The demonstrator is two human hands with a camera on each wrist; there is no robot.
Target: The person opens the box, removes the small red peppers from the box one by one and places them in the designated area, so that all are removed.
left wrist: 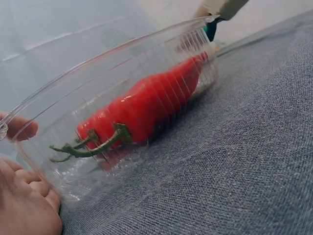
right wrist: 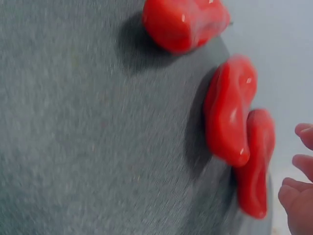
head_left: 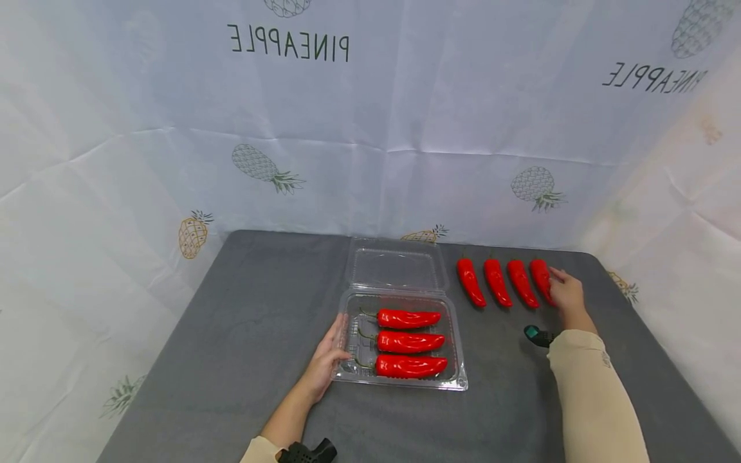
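Observation:
My left hand (head_left: 324, 364) holds the left side of a clear plastic clamshell box (head_left: 455, 344), thumb over its rim. Inside, three red chili peppers (head_left: 411, 341) with green stems lie crosswise, one behind another. In the left wrist view, peppers (left wrist: 146, 105) show through the ribbed wall. My right hand (head_left: 568, 294) is at the rightmost loose red chili pepper (head_left: 541, 278), its fingers overlapping that pepper's right side. In the right wrist view, the fingers (right wrist: 305, 166) are spread apart, beside loose peppers (right wrist: 227, 112) on the cloth.
The box's clear lid (head_left: 396, 265) lies folded back behind it. Three more loose chili peppers (head_left: 495, 283) stand in a row between the lid and my right hand. Grey cloth (head_left: 243, 334) covers the table, and a pineapple-print curtain (head_left: 370, 186) hangs behind its back edge.

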